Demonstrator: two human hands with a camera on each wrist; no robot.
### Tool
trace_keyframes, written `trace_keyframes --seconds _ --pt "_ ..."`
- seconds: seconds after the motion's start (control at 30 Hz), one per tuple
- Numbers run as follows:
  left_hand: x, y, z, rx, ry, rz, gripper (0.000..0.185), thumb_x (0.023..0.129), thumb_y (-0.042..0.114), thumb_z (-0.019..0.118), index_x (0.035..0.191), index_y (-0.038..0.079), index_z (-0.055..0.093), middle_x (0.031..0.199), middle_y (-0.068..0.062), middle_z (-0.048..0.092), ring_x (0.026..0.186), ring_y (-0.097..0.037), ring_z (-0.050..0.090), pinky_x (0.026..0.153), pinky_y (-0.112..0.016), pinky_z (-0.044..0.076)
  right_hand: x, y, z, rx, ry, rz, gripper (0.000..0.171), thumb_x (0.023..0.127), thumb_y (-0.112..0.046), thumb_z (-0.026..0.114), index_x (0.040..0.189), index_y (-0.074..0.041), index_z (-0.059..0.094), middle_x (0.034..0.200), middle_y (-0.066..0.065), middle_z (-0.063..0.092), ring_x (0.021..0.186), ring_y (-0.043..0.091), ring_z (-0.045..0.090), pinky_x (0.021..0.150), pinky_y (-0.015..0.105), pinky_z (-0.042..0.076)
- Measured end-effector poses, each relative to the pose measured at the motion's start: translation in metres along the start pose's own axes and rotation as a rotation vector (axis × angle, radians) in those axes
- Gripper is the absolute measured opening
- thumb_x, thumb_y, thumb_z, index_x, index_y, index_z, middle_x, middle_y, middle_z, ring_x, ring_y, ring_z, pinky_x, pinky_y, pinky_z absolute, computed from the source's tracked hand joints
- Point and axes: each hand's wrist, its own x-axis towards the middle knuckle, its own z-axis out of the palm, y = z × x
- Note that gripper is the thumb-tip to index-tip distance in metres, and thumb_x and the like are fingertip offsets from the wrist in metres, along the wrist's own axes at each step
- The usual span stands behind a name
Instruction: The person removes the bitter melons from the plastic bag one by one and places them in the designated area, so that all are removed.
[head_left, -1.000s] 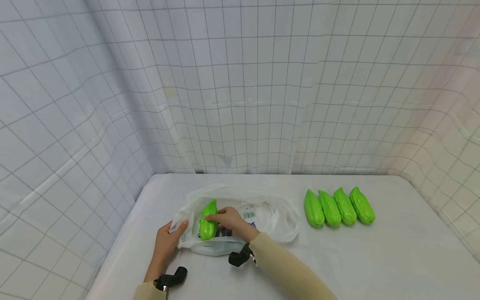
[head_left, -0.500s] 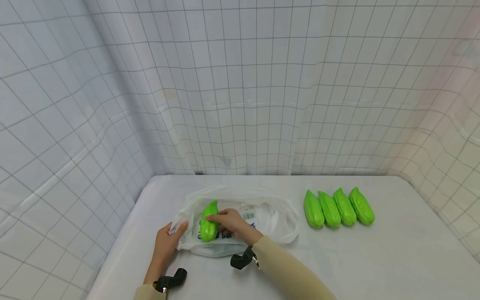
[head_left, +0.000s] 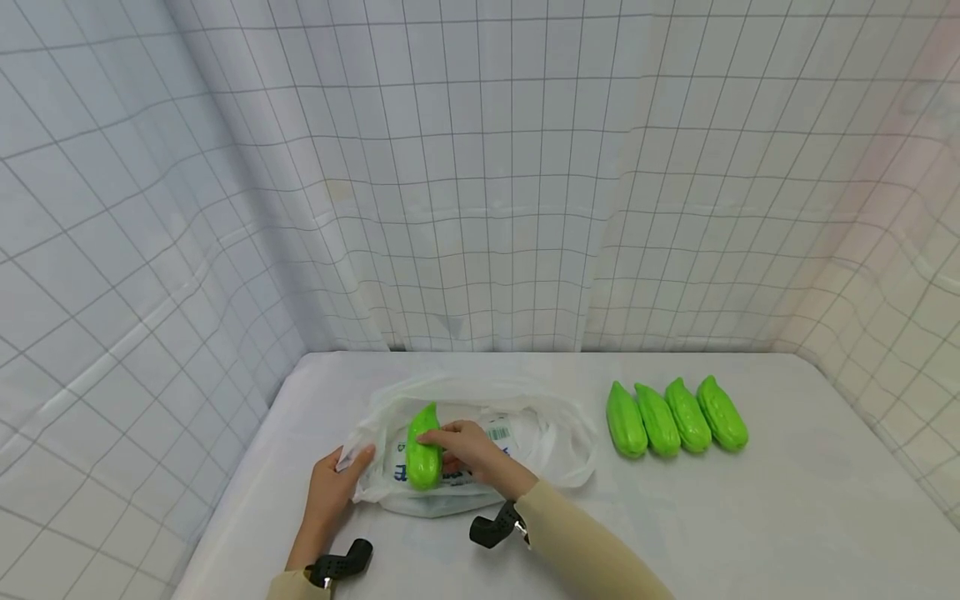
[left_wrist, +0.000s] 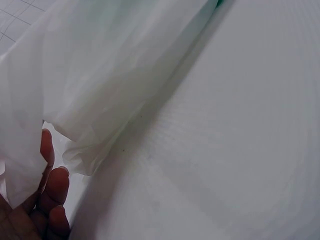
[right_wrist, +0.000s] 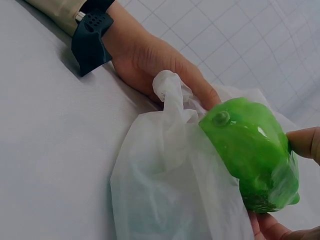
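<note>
A white plastic bag (head_left: 564, 458) lies on its side with its mouth spread, blue print and a barcode showing inside. My left hand (head_left: 332, 487) pinches the left edge of the bag's mouth; in the left wrist view, fingers (left_wrist: 55, 190) curl behind the thin plastic (left_wrist: 110, 85). Within the bag's opening, my right hand (head_left: 472, 450) grips a shiny green bitter melon (head_left: 422, 467), thumb on top. The right wrist view shows the melon (right_wrist: 250, 145) end-on, wrapped in clear film, with a stem nub, held between thumb and fingers above the bag's edge (right_wrist: 160, 190).
Several more green bitter melons (head_left: 662, 425) lie in a slanted row on the right of the white table (head_left: 720, 525). Gridded white curtains (head_left: 480, 208) hang behind and on both sides. A black camera (head_left: 495, 525) is strapped to each wrist.
My right hand has shifted slightly right and toward me with the bitter melon in its grip. The left hand stays on the bag's edge.
</note>
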Motion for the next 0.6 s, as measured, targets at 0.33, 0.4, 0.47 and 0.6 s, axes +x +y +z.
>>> trace_keyframes --seconds 0.33,0.4,0.47,0.6 --pt "0.0 -0.002 0.001 -0.011 -0.002 -0.001 0.051 0.083 0.047 0.064 0.105 0.001 0.064 0.08 -0.005 0.065 0.065 -0.012 0.052 0.061 -0.024 0.042 -0.012 -0.002 -0.003 -0.007 -0.033 -0.012 0.049 0.083 -0.035 0.066 0.116 0.0 0.055 0.097 0.008 0.06 0.074 0.018 0.057 0.069 0.032 0.051" --pt "0.0 -0.002 0.001 -0.016 -0.002 -0.002 0.05 0.083 0.047 0.064 0.105 0.002 0.064 0.08 -0.005 0.065 0.064 -0.012 0.053 0.061 -0.024 0.042 -0.014 -0.003 -0.004 -0.024 -0.025 -0.018 0.052 0.083 -0.036 0.066 0.118 0.0 0.053 0.097 0.008 0.06 0.075 0.018 0.057 0.069 0.034 0.051" --pt "0.0 -0.002 0.001 -0.022 -0.004 -0.001 0.05 0.083 0.047 0.064 0.106 0.002 0.064 0.081 -0.005 0.065 0.065 -0.012 0.053 0.061 -0.024 0.043 -0.016 -0.003 -0.004 -0.038 -0.017 -0.025 0.056 0.082 -0.037 0.066 0.121 0.0 0.051 0.098 0.008 0.059 0.076 0.019 0.058 0.07 0.035 0.05" --pt "0.0 -0.001 0.0 -0.01 -0.006 -0.002 0.052 0.083 0.048 0.064 0.107 0.002 0.064 0.083 -0.006 0.066 0.066 -0.012 0.052 0.062 -0.024 0.042 -0.021 -0.005 -0.006 -0.056 0.004 -0.03 0.061 0.082 -0.04 0.067 0.125 -0.001 0.048 0.098 0.008 0.06 0.078 0.019 0.059 0.07 0.036 0.05"
